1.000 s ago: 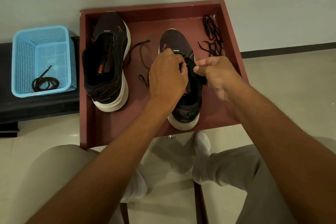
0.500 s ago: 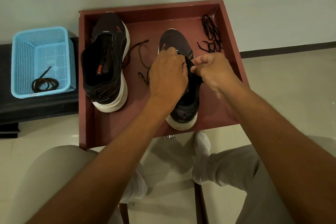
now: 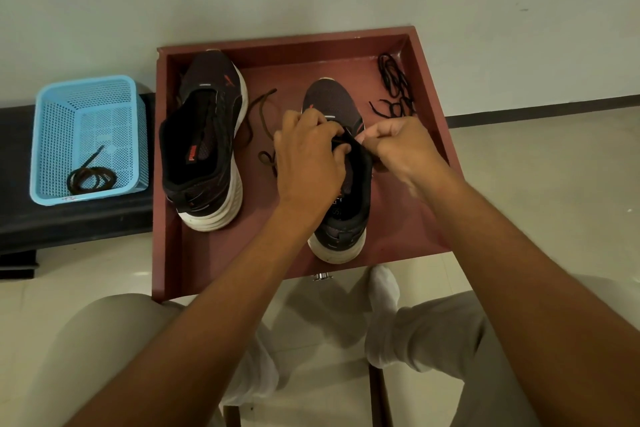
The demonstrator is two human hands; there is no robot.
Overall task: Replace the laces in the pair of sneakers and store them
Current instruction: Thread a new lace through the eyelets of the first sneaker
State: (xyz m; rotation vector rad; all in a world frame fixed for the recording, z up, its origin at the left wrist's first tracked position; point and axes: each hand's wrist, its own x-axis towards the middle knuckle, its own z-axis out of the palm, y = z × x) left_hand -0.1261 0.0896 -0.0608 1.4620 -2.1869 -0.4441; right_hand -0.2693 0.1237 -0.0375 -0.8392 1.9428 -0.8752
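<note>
- Black tongue fabric of the right-hand sneaker point(image 3: 341, 163) is pinched between both hands, over the shoe's throat.
- The left hand point(image 3: 308, 152) has its fingers curled onto the tongue, thumb tip showing at the inner side.
- The right hand point(image 3: 398, 142) is closed in a loose fist, fingertips pinching the tongue's edge (whether a lace end is also caught there, I cannot tell).
- A brown lace point(image 3: 265, 128) trails from this sneaker onto the tray floor, between the two shoes.
- The other sneaker point(image 3: 207, 142) stands unlaced at the tray's left side.
- A loose bundle of black laces point(image 3: 394, 87) lies in the far right corner of the red-brown tray point(image 3: 214, 253).
- Left of the tray, a blue basket point(image 3: 86, 135) on a dark bench point(image 3: 69, 218) holds a coiled dark lace point(image 3: 91, 177).
</note>
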